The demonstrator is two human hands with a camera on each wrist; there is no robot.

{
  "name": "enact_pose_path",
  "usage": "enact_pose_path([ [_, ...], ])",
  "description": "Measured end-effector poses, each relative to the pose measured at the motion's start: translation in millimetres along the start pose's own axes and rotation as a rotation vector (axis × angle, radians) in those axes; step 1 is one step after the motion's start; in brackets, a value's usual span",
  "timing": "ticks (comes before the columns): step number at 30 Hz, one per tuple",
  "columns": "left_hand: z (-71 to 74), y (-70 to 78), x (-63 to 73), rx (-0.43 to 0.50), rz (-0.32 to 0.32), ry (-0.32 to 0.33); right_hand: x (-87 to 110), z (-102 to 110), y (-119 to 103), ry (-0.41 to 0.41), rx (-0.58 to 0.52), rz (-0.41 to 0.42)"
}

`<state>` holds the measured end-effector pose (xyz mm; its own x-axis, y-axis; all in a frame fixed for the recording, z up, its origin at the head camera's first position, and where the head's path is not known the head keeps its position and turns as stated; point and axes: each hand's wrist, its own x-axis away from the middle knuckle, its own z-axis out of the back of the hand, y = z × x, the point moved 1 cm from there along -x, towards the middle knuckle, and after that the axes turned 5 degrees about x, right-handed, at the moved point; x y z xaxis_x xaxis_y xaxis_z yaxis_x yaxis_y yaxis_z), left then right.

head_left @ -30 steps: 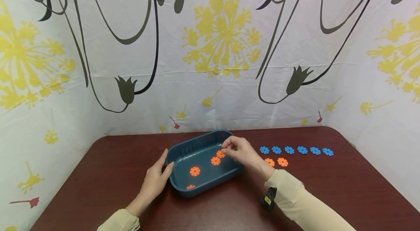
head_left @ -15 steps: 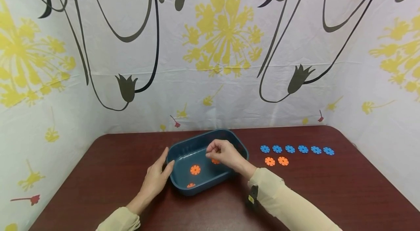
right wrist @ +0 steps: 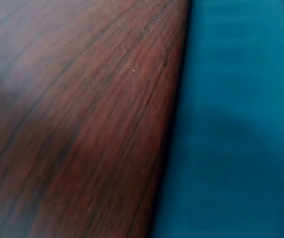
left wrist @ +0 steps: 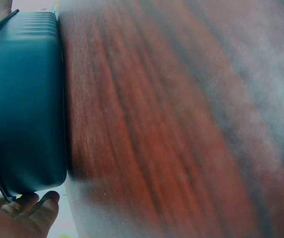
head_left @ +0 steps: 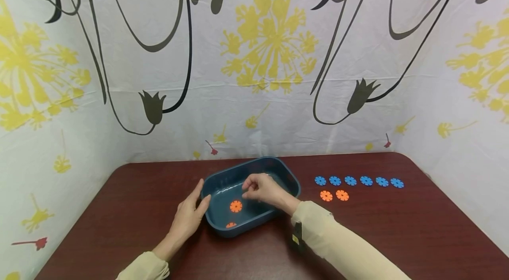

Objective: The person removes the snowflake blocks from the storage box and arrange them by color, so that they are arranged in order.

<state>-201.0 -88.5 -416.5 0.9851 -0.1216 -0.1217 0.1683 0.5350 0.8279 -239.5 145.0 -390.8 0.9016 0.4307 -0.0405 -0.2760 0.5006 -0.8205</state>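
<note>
A teal tray [head_left: 251,224] sits on the dark red-brown worktop [head_left: 139,209], around the middle, set at a slant so that its right end lies farther off than its left. The left hand [head_left: 187,216] holds the tray by its left end, the thumb lying at the rim and the fingers along the outside; the left wrist view shows fingertips [left wrist: 45,210] against the tray's outer wall. The right hand [head_left: 264,188] is above the tray's interior, its wrist crossing the right part of the near rim. Its fingers are curled, with thumb and forefinger brought close to each other; I cannot tell whether a disc is pinched or tucked inside them. Just to the left and near side of those fingertips, one notched orange disc [head_left: 236,206] rests on the tray floor, and farther left and nearer, another orange disc [head_left: 231,225] shows only in part behind the near wall. To the right of the tray, apart from it, six notched blue discs [head_left: 350,181] form a row running left to right on the worktop. On the near side of the row's left half lie two more orange discs [head_left: 326,195], side by side. Behind the worktop stands a pale cloth [head_left: 278,134] printed with yellow and grey-green plants. A dark device [head_left: 296,233] with a yellow patch is worn at the cream right sleeve [head_left: 338,238].
</note>
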Motion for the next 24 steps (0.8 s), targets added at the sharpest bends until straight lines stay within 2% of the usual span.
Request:
enact_pose_path([
  [12,0.1,-0.6,1.3,0.001,-0.002,-0.001,-8.5,-12,-3,-0.094,0.043,-0.018],
  [19,0.0,-1.7,0.8,0.007,-0.006,0.000,-11.6,-17,-2,-0.138,0.062,-0.065],
  [24,0.5,-1.2,0.7,0.006,-0.009,0.001,-12.6,-19,-3,-0.156,0.090,-0.051],
])
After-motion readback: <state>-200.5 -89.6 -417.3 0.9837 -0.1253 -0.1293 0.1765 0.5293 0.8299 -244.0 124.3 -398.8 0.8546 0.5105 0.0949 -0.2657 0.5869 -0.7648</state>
